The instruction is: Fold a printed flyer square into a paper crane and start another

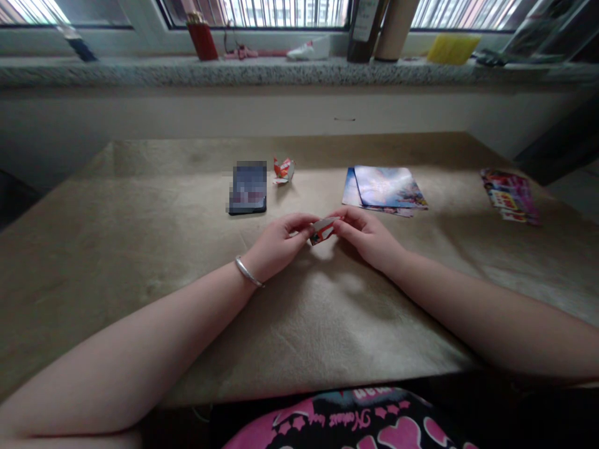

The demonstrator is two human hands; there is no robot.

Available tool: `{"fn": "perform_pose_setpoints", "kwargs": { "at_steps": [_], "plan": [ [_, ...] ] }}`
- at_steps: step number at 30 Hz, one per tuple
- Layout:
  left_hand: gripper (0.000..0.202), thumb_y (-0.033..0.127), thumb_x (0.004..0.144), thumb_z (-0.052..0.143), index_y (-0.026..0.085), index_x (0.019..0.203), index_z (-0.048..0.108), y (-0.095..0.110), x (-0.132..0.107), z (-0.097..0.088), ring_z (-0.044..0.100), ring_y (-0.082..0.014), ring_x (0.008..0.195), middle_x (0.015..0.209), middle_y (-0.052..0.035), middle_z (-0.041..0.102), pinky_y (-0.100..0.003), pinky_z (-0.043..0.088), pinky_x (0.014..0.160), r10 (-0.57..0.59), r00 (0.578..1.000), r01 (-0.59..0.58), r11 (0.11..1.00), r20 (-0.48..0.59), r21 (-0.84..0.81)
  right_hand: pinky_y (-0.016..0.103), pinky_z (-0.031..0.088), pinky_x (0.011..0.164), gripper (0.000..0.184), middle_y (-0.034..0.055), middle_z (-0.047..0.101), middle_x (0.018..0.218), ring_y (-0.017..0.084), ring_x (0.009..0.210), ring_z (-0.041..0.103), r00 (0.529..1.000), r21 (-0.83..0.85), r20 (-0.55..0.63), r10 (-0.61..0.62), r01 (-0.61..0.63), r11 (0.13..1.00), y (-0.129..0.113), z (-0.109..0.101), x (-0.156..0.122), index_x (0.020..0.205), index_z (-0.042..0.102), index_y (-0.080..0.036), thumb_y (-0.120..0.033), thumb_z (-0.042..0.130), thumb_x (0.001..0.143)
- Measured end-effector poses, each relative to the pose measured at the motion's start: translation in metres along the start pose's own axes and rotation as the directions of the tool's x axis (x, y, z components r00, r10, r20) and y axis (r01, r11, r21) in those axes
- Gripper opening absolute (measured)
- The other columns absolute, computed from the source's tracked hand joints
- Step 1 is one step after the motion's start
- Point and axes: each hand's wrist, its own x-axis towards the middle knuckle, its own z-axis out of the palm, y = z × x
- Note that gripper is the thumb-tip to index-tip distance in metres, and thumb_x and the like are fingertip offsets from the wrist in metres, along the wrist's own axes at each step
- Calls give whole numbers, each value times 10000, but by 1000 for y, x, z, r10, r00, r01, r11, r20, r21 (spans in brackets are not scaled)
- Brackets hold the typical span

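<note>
Small folded red-and-white paper piece (322, 230) is caught between our two hands, over the middle of the beige, leather-like counter (154, 218); whether its lower edge touches the surface, we cannot tell. Our left hand (281, 242) has its thumb and fingers nearly closed on the left end of the paper, the thumb on the side nearer us and the curled forefinger on the far side. Our right hand (369, 237) mirrors it at the other end, thumb and fingertips drawn together in a narrow pinch, the remaining fingers bent and partly hidden. Both forearms slant inward over the counter, the left from the lower left corner and the right from the lower right edge, so that our fingertips almost meet. We wear a rigid silver bangle (249, 272) around the left wrist. Just beyond our left hand lies a dark, flat rectangular device (248, 187) with a blurred face, and close to its right stands a pointed, folded red-and-white paper figure (283, 172). Beyond our right hand, glossy blue picture sheets (390, 186) overlap in a loose stack, while well apart at far right lie several pink-and-multicoloured printed cards (511, 196).
</note>
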Motion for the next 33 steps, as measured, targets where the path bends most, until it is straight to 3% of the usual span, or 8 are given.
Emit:
{"fn": "perform_pose_setpoints", "kwargs": {
  "at_steps": [9, 18, 20, 23, 25, 28, 31, 33],
  "plan": [
    [246, 271, 846, 508, 142, 1002, 648, -1, 2, 0, 609, -160, 856, 926, -54, 685, -297, 477, 816, -12, 1000, 12, 1000, -17, -14, 262, 467, 726, 280, -1, 685, 757, 119, 732, 611, 1000, 149, 3, 14, -15, 989, -1, -1, -1, 811, 637, -203, -473, 681, 753],
    [222, 259, 865, 482, 152, 1029, 587, -1, 1, 1, 577, -125, 761, 836, -30, 630, -256, 462, 723, 12, 999, -9, 998, 42, -55, 234, 433, 599, 293, -7, 681, 662, 96, 616, 589, 990, 159, -28, 141, -134, 978, -3, -1, -1, 750, 651, -187, -459, 738, 682],
    [219, 273, 842, 530, 160, 1030, 542, -1, 1, 2, 546, -105, 693, 837, -20, 590, -230, 447, 638, 1, 998, -2, 1000, -58, -28, 237, 437, 599, 292, -2, 693, 687, 105, 640, 610, 986, 154, -27, 163, -157, 976, -4, 0, -1, 751, 637, -189, -439, 757, 661],
    [173, 276, 776, 630, 163, 847, 520, 0, 0, 3, 468, -83, 633, 848, -12, 528, -213, 415, 576, 31, 973, 3, 989, -228, 148, 260, 464, 638, 301, 10, 704, 736, 121, 686, 636, 982, 139, -33, 188, -182, 974, -6, 4, -2, 738, 605, -190, -442, 751, 665],
    [142, 275, 798, 606, 162, 785, 522, 1, -1, 3, 480, -95, 658, 824, -13, 525, -221, 432, 595, 36, 982, -3, 985, -183, 175, 277, 480, 664, 316, 13, 703, 739, 124, 688, 639, 979, 131, -47, 199, -191, 973, -5, 6, -2, 722, 584, -189, -460, 739, 672],
    [133, 264, 869, 511, 153, 875, 585, 5, -1, 1, 554, -139, 794, 857, -40, 577, -268, 482, 712, 36, 997, -26, 991, -73, 127, 283, 491, 680, 324, 11, 701, 735, 126, 693, 643, 978, 147, -75, 194, -181, 972, -4, 8, -2, 706, 571, -191, -460, 746, 657],
    [186, 239, 881, 493, 152, 941, 647, 6, 0, 0, 559, -173, 931, 926, -68, 610, -328, 460, 867, 81, 993, -59, 973, -91, 224, 284, 497, 709, 283, 7, 706, 754, 125, 713, 647, 981, 155, -111, 161, -143, 977, -2, 7, -1, 705, 590, -195, -424, 751, 661],
    [213, 252, 892, 482, 156, 985, 648, 6, 1, 0, 573, -174, 938, 948, -69, 635, -334, 458, 884, 71, 994, -54, 979, -79, 196, 287, 496, 721, 247, 7, 704, 757, 126, 718, 645, 981, 136, -136, 137, -118, 984, -1, 6, -1, 710, 613, -195, -397, 749, 673]
  ]
}}
